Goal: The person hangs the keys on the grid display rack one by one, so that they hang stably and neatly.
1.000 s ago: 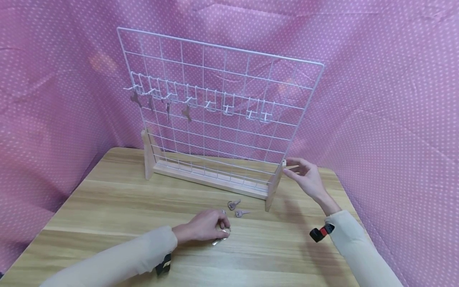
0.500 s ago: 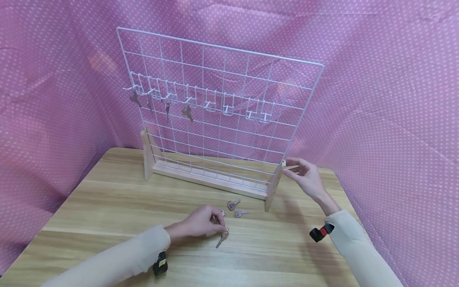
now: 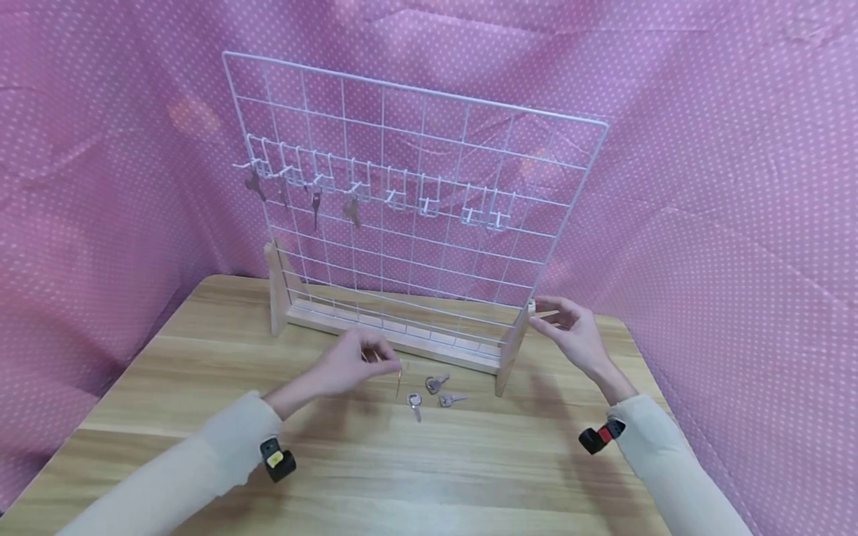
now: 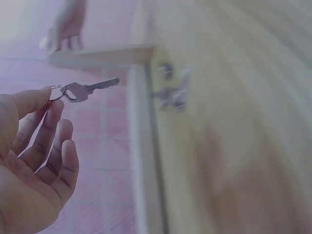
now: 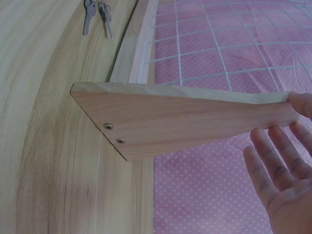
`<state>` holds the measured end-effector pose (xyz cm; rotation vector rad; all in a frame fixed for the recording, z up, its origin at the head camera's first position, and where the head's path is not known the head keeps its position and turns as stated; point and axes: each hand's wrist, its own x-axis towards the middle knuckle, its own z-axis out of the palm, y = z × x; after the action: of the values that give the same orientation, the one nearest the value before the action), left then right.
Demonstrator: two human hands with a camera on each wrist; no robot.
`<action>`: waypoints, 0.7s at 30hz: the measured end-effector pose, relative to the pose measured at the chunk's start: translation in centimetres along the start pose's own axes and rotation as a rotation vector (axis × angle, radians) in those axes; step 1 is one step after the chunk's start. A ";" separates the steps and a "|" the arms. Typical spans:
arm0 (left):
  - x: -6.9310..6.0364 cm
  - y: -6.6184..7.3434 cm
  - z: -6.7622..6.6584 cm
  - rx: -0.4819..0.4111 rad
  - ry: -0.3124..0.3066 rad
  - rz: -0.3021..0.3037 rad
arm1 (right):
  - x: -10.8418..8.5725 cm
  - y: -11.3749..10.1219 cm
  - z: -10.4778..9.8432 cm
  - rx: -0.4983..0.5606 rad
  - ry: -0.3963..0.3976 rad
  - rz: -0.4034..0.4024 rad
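Note:
Between thumb and forefinger, my left hand (image 3: 348, 362) pinches the ring of a key (image 4: 78, 93), which hangs above the table in front of the rack's wooden base. In the left wrist view the other fingers of that hand (image 4: 46, 146) are loosely bent. My right hand (image 3: 572, 335) grips the top of the rack's right wooden support (image 3: 512, 346), thumb on one side and fingers on the other, as the right wrist view also shows at that support (image 5: 190, 117). Several keys hang from hooks on the left half of the white wire grid (image 3: 415, 89).
Three keys lie on the table (image 3: 429, 476) near the right support: one (image 3: 415, 406) nearest my left hand, another (image 3: 437, 383) behind it and a third (image 3: 452, 400) pointing right. Bare hooks (image 3: 429, 206) line the grid's right half. Pink dotted cloth (image 3: 737, 223) surrounds the table.
My left hand has lifted a key from the table and moved back and left towards the rack's base, uncovering another key lying there. My right hand has stayed at the support.

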<state>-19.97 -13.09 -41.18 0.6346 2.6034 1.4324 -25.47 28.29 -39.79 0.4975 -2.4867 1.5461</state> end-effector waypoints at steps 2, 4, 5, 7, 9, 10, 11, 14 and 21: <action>0.2 0.7 -1.2 -0.015 0.034 0.003 | 0.0 0.0 0.0 -0.002 -0.003 -0.001; 0.5 1.5 -2.4 -0.029 0.069 0.006 | -0.1 0.0 0.0 -0.006 -0.003 -0.006; 0.6 1.9 -3.0 -0.037 0.089 0.005 | -0.1 -0.1 0.0 -0.008 -0.004 -0.008; 0.8 2.7 -4.1 -0.058 0.126 0.003 | -0.1 -0.1 0.1 -0.010 -0.003 -0.010; 0.9 3.6 -5.1 -0.067 0.168 0.016 | 0.0 0.0 0.1 -0.012 0.001 -0.005; 1.0 4.1 -5.6 -0.085 0.190 0.022 | 0.0 0.0 0.2 -0.014 0.002 -0.001; 1.0 4.6 -6.0 -0.100 0.213 0.033 | 0.0 0.1 0.2 -0.014 0.001 0.001; 1.3 5.9 -7.1 -0.158 0.289 0.079 | 0.1 0.1 0.2 -0.012 -0.004 0.001; 3.2 8.6 -8.6 -0.329 0.445 0.132 | -0.1 0.0 0.1 0.007 0.002 -0.017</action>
<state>-22.63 -14.51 -29.00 0.4977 2.5583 2.2034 -25.42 28.27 -39.88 0.5159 -2.4697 1.5494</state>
